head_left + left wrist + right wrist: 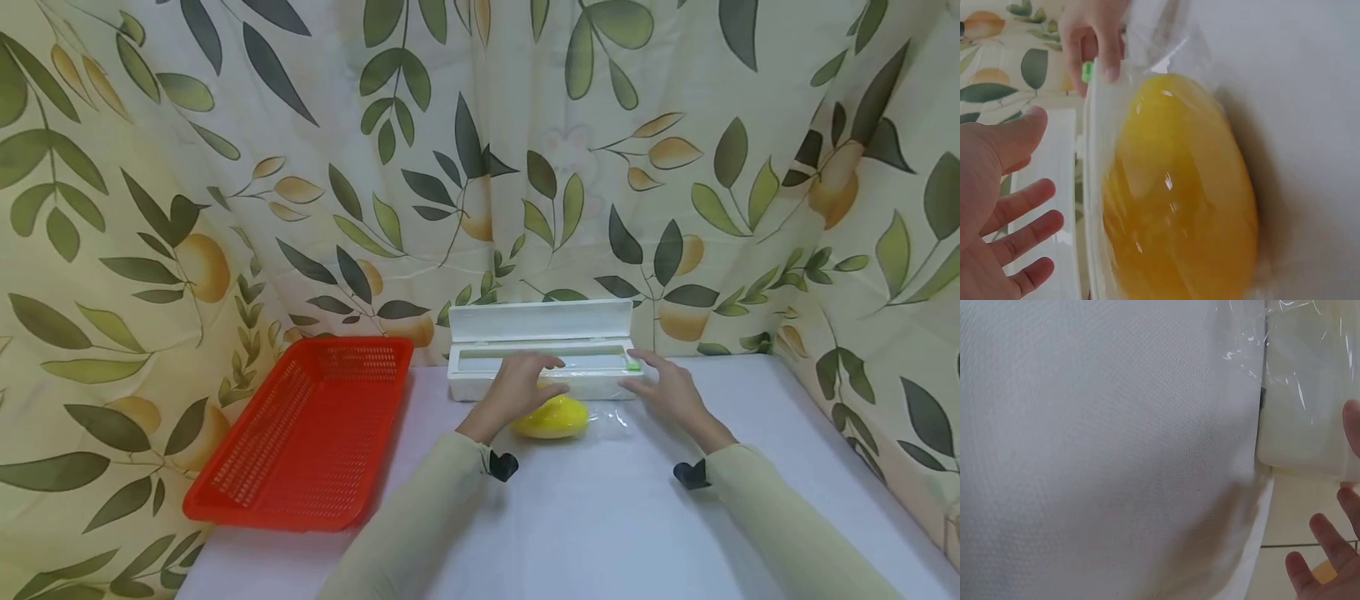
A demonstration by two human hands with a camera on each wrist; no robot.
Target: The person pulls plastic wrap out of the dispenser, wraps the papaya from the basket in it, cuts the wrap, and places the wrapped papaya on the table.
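Observation:
A yellow, mango-shaped fruit (1179, 187) wrapped in clear plastic film lies on the table, with loose film (609, 425) trailing to its right. Behind it stands a white cling film dispenser (480, 388), lid raised, with a green slide cutter (633, 365) at its right end. My left hand (517, 385) hovers over the fruit and the dispenser's front, thumb and fingers spread apart around nothing. At the dispenser's right end is my right hand (672, 393), thumb in front and index finger above, on either side of the green cutter, its other fingers spread.
A red perforated plastic basket (300, 442) stands on the left of the white-covered table (592, 533). Leaf-patterned curtains (525, 125) hang close behind the dispenser and along both sides. The raised lid (540, 321) stands up against the back curtain.

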